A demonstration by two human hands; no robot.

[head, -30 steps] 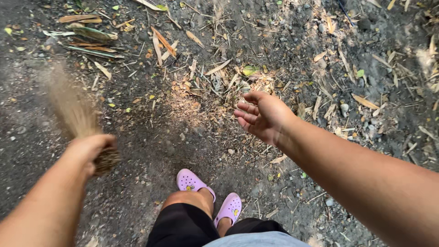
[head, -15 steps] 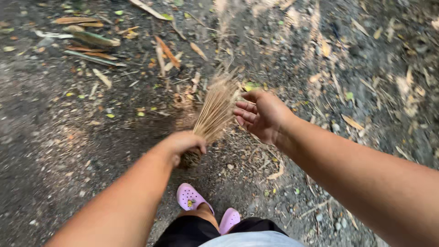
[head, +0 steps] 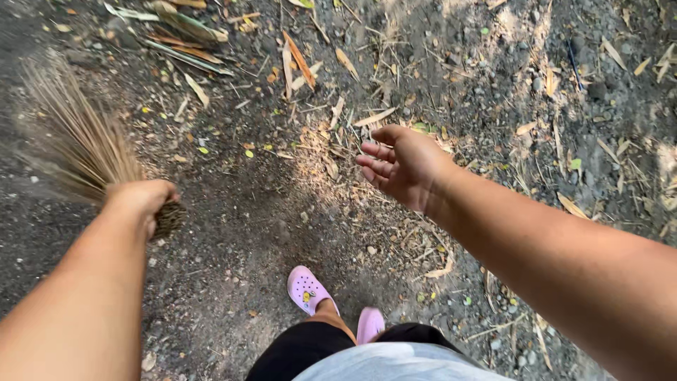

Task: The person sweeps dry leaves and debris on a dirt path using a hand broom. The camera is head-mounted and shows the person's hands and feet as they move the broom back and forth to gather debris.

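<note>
from the head camera i look straight down at dark, gravelly ground [head: 240,233] strewn with dry leaves [head: 300,60]. my left hand [head: 141,204] is curled tight around the bound base of a short straw hand broom [head: 77,141], fist fully closed on it. the broom's long axis runs from that fist up and to the left, bristles fanned out and blurred at the far-left side of the view, well apart from the leaf litter in the middle. the left arm reaches in from the lower left, nearly straight. my right hand [head: 402,166] hangs empty over the scattered leaves, fingers loosely curled and a little apart, palm turned leftward, gripping nothing. it sits nearer the litter than the broom does. below, two pink clogs [head: 307,289] stand close together.
</note>
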